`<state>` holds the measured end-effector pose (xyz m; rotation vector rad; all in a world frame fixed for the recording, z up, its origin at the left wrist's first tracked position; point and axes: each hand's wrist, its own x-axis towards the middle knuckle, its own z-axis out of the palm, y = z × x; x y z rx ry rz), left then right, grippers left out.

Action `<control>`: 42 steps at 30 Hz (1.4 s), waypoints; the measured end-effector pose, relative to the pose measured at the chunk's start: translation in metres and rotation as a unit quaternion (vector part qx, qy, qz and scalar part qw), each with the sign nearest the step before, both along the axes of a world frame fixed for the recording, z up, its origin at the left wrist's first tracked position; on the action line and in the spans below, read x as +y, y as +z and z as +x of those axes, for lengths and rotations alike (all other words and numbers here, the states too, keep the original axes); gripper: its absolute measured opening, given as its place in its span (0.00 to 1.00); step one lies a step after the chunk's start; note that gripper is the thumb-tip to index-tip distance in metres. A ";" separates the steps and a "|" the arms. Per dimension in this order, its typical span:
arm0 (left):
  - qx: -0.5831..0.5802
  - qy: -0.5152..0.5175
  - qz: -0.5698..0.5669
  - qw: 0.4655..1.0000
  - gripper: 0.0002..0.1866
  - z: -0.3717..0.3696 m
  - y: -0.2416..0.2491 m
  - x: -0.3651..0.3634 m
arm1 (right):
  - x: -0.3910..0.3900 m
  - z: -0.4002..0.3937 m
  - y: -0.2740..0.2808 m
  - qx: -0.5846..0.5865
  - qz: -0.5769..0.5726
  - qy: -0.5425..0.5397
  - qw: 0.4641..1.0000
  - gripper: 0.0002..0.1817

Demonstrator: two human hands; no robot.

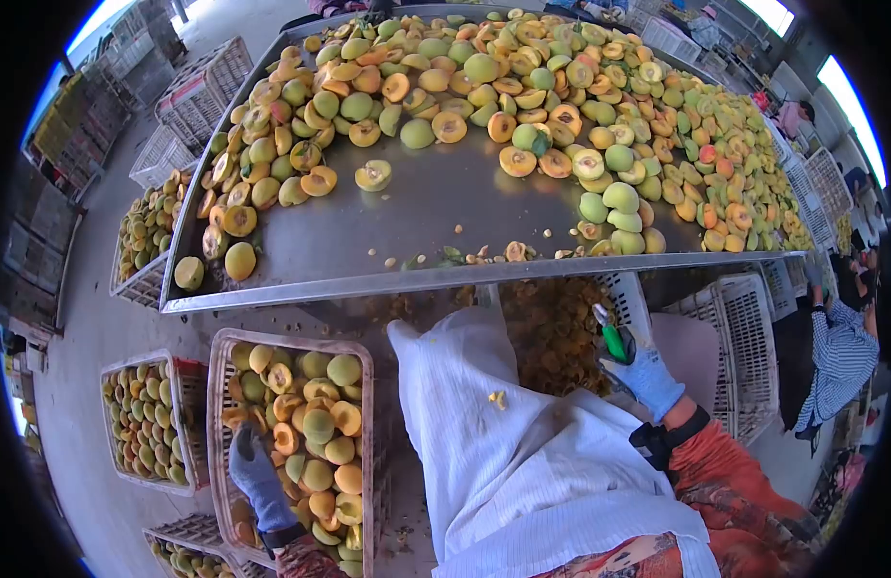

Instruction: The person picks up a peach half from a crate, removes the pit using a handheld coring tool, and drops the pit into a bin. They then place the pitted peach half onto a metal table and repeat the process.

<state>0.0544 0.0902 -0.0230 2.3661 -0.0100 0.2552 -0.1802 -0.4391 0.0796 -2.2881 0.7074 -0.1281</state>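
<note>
The fruit (318, 426), whole and halved pieces mixed, lies heaped in a plastic crate (368, 414) at the person's left. The gloved left hand (256, 466) is over its left side; the fingertips are not distinct enough to tell whether that grip is apart or closed on a piece. Sound handling calls for curling the fingers around a single piece and lifting with light pressure, as the cut flesh is likely to bruise. The gloved right hand (650, 380) has its grip clamped around a green-handled tool (614, 341), metal tip pointing forward, near yellow-brown scraps (561, 332). That tip should be held well apart from the left fingers and the white cloth (484, 385) over the lap. Beyond, the metal worktop (426, 183) carries a larger heap (484, 67) of mostly halved fruit; its raised front edge warrants care when reaching across. A co-worker (836, 356) is at the far right.
</note>
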 end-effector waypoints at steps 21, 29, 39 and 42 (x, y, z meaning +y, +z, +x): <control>0.173 -0.428 0.164 0.872 0.28 0.080 0.096 -0.570 | -0.065 -0.043 -0.006 0.000 0.091 -0.023 0.996 0.19; 0.443 -0.294 -0.567 0.629 0.24 -0.013 0.127 -0.440 | -0.031 0.005 0.043 -0.058 0.071 0.028 0.995 0.20; 0.404 -0.240 -0.659 0.588 0.20 -0.093 0.138 -0.406 | 0.016 0.016 0.040 -0.076 -0.237 0.093 0.964 0.21; 0.441 -0.196 -0.650 0.586 0.19 -0.097 0.133 -0.399 | 0.019 0.013 0.038 -0.055 -0.254 0.105 0.960 0.25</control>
